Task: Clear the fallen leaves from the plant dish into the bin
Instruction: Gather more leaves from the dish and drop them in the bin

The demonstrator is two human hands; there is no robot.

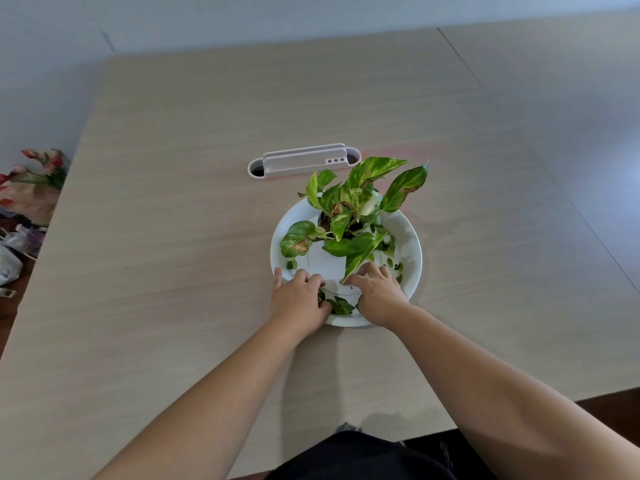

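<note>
Near rim of the white dish (414, 237) hidden under the left hand (298, 297) and right hand (377, 296), fallen leaves (341, 305) partly covered between them, pot (323, 261) largely screened by foliage, flower bouquet (33, 181) cut off at left edge, fingertip grip unclear

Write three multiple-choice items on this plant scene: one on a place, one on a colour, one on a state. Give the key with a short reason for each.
1. Where do the gathered fallen leaves lie?
A. at the dish's near edge, between the hands
B. on the table behind the dish
C. inside the cable outlet

2. What colour is the dish?
A. black
B. white
C. red

3. What are the hands doing?
A. both lifted high above the plant
B. one hand resting on the far table edge
C. both down in the dish by the leaves

Key: A, the leaves sit between the left hand and the right hand; B, the rim is plainly white; C, both hands rest inside the near rim.
</note>
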